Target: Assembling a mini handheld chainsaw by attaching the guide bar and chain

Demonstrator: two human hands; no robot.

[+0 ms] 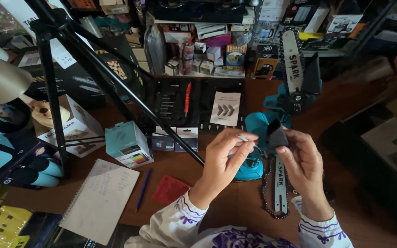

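Desk's a mess: tripod leg [116, 87] cuts across at 10 o'clock, notebook [99, 200] at 8. Left hand [221, 158] pinches a thin metal tool [243, 138]; right hand [302, 160] grips the small dark cover [277, 135] dead center, above the teal mini chainsaw [253, 165].

Left hand [224, 154] pinching a thin silvery tool [243, 138] between thumb and fingertips. Right hand [302, 160] gripping a small black cover [277, 135], just beside the tool tip. Below both, teal chainsaw body [253, 167] and loose saw chain with bar [279, 183] on the brown table [345, 105]. Further left: spiral notebook [99, 200], blue pen [143, 189], red card [171, 189], black tripod leg [116, 78].
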